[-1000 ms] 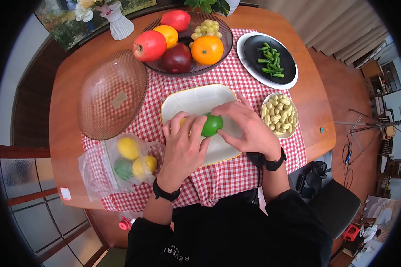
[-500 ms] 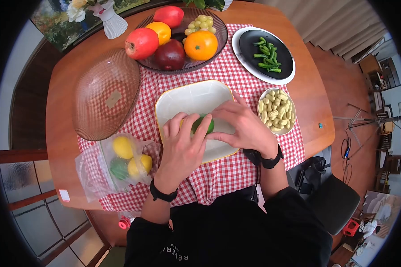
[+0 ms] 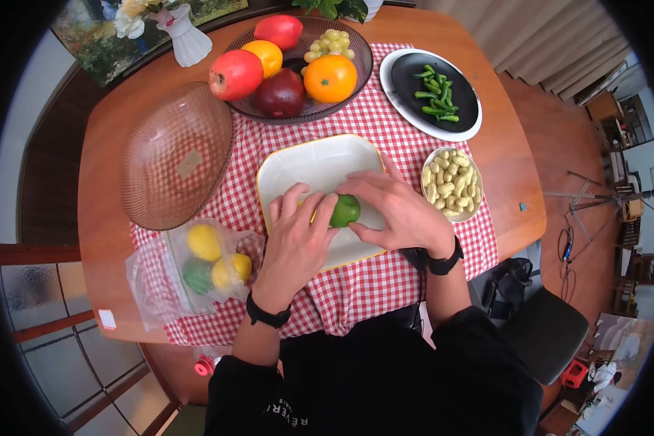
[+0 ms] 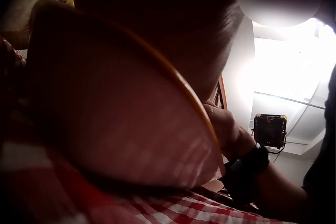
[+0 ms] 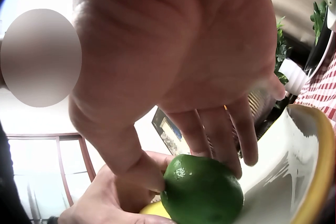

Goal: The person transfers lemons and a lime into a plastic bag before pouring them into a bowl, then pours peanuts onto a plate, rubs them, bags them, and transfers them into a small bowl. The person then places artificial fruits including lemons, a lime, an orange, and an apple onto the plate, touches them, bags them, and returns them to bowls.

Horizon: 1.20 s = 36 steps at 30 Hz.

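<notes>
In the head view, a glossy green lime (image 3: 346, 211) is over the white baking dish (image 3: 320, 161) with its yellow rim. My right hand (image 3: 400, 211) holds the lime, thumb tip against one side and fingers behind it, as the right wrist view shows. On the lime's other side, my left hand (image 3: 298, 236) curls its fingers over a yellow lemon (image 5: 155, 210), mostly hidden beneath them. The left wrist view is dark and shows mainly the dish's outer wall (image 4: 121, 108).
A clear bag (image 3: 156, 291) with lemons and a green fruit lies left. Behind are an amber bowl (image 3: 149, 156) and a fruit bowl (image 3: 363, 80). To the right stand peanuts (image 3: 454, 182) in a bowl and green peppers (image 3: 437, 94) on a black plate.
The lime, largely covered by the left fingers half a second ago, shows more again between the hands. Both hands stay over the dish; the right thumb has shifted slightly away from the left hand.
</notes>
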Motion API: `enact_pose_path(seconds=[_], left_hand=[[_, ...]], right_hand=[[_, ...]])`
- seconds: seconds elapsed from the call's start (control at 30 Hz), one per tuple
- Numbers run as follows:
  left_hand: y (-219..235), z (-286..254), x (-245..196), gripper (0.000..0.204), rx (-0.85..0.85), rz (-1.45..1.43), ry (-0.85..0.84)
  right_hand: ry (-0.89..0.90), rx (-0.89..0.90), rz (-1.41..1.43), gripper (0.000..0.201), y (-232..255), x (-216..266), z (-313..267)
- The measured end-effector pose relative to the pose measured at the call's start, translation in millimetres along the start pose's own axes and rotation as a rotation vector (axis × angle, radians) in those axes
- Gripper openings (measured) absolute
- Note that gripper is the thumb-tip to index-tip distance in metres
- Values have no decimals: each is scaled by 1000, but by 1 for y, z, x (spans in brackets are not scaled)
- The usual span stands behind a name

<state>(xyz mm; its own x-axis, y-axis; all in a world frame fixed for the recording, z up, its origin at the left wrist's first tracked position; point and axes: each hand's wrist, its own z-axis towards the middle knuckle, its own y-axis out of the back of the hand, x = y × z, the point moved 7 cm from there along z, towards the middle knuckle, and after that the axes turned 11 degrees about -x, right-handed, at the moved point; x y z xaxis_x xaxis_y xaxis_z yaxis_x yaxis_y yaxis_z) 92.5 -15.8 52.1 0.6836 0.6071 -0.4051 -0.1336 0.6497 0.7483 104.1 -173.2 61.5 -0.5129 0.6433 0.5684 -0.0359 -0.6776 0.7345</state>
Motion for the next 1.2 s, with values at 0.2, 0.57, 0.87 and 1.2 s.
enact_pose_path(seconds=[0.2,0.57,0.87,1.2], left_hand=[[1,0,-6,50,7,31,-43],[-5,-2,1,55,47,68,25],[-2,-2,-3,49,29,78,-37],[-2,-2,0,63,12,90,14]], right_hand=[[-65,-4,-29,55,1,-6,-3],[-80,54,-50,50,-1,-9,-5],[-109,40,-161,59,-8,-17,-7],[-89,-3,-53,57,-3,-8,-3]])
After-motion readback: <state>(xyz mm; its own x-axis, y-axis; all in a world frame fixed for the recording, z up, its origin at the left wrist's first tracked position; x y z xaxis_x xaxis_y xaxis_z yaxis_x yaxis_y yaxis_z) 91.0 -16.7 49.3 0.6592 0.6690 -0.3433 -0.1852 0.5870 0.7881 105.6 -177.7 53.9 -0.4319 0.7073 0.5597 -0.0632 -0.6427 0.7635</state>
